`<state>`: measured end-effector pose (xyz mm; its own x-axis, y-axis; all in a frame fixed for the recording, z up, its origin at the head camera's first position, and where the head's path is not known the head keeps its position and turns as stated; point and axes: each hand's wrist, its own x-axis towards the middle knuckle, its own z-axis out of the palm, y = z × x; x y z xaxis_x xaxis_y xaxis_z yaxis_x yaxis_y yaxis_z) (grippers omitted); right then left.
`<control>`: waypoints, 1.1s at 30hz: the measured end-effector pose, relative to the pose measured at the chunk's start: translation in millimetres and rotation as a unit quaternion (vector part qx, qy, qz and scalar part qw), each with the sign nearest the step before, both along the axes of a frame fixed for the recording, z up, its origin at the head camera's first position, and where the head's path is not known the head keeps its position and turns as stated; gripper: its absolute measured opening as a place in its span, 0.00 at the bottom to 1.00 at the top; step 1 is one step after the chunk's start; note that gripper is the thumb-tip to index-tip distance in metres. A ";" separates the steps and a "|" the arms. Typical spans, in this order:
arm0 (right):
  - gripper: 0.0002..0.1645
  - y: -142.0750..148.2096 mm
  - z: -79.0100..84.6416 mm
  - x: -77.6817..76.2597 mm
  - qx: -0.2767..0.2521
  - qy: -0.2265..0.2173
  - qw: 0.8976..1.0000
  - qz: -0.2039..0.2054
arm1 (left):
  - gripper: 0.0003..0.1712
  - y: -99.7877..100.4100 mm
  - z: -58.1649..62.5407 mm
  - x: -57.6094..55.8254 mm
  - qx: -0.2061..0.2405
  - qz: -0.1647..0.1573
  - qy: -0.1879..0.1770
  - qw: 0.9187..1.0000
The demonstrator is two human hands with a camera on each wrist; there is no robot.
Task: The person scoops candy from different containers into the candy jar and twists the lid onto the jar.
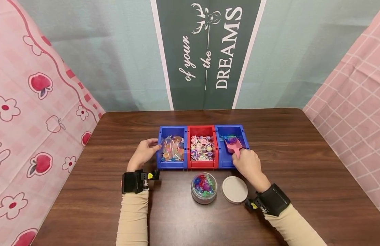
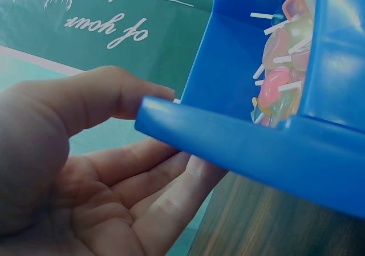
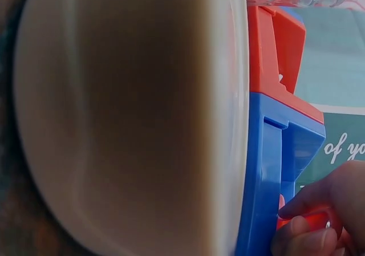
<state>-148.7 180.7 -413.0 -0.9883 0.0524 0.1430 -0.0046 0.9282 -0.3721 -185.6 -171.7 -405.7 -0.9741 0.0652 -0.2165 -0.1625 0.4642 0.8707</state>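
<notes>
In the head view my right hand (image 1: 249, 164) grips the handle of a small pink scoop (image 1: 234, 146). The scoop sits inside the right blue bin (image 1: 226, 161), against a few shiny blue, green and purple candies (image 1: 230, 139). My left hand (image 1: 142, 154) holds the side wall of the left blue bin (image 1: 172, 165), which contains lollipops (image 1: 172, 150). Up close in the left wrist view, the thumb and fingers (image 2: 165, 204) lie on opposite sides of the wall. Much of the scoop is hidden by fingers in the right wrist view.
Between the blue bins stands a red bin (image 1: 203, 165) of small lollipops. In front, an uncovered clear jar (image 1: 203, 199) holds colorful candies. Its pale round lid (image 1: 234, 189) lies to the right, near my right wrist, and fills much of the right wrist view.
</notes>
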 end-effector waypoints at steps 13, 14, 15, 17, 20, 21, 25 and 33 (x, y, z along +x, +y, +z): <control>0.23 -2.7 2.1 -1.4 0.019 -0.014 1.000 0.006 | 0.25 -1.0 0.1 -0.2 0.003 -0.001 0.003 1.000; 0.23 -3.0 3.0 -1.7 0.022 -0.016 1.000 0.007 | 0.25 -1.0 -0.1 -0.3 0.003 -0.001 0.002 1.000; 0.23 -3.1 3.6 -2.2 0.024 -0.019 0.999 0.008 | 0.25 -1.0 -0.4 -0.4 0.003 -0.001 0.002 1.000; 0.23 -3.1 3.7 -2.2 0.027 -0.020 0.999 0.006 | 0.25 -0.9 -0.8 -0.7 0.002 -0.001 0.000 1.000; 0.23 -2.0 2.1 -1.1 0.026 -0.012 1.000 0.006 | 0.25 -0.7 -1.2 -0.9 0.001 0.000 0.001 1.000; 0.23 -1.6 1.1 -0.5 0.025 -0.008 1.000 0.006 | 0.25 -0.6 -1.2 -0.8 0.001 0.000 0.001 1.000; 0.22 1.0 -3.5 2.6 0.023 0.016 1.000 0.014 | 0.25 -0.4 -0.9 -0.3 -0.001 0.000 0.004 1.000; 0.18 4.7 -6.1 11.2 0.013 0.050 0.998 0.019 | 0.25 -0.5 -1.0 -0.2 0.000 0.002 0.000 1.000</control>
